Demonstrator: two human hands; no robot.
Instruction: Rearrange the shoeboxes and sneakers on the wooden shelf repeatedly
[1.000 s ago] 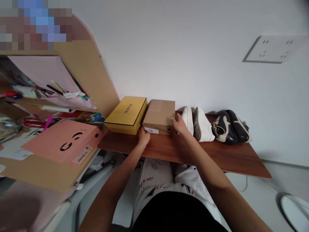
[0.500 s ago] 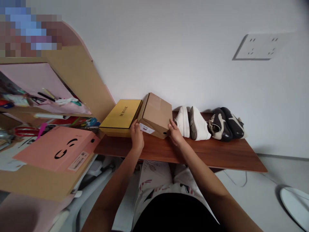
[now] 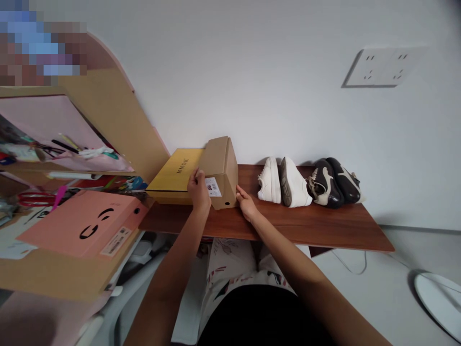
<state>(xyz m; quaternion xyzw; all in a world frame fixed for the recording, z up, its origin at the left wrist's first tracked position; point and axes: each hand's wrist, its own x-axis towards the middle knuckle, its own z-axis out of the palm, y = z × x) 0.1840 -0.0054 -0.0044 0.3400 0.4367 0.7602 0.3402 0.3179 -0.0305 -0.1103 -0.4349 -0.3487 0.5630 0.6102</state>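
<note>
A brown cardboard shoebox (image 3: 216,156) with a white label stands tilted against the right side of the yellow MMOK box (image 3: 176,170). My left hand (image 3: 200,192) grips its near left edge beside the label, fingers closed. At its lower right side is my right hand (image 3: 246,203), fingers pressed together on the box's near right edge. Both boxes rest on a reddish-brown wooden board (image 3: 295,223). To their right stand a pair of white shoes (image 3: 295,185) and a pair of black shoes (image 3: 329,185).
On the left, a pink box (image 3: 82,221) lies on a wooden desk (image 3: 54,274) below cluttered shelves. A wall socket (image 3: 385,67) is at the upper right. A round white object (image 3: 437,305) is at the lower right.
The brown box has turned and shifted left, now leaning onto the yellow box, leaving more board showing before the white shoes. Both my hands have moved left with it.
</note>
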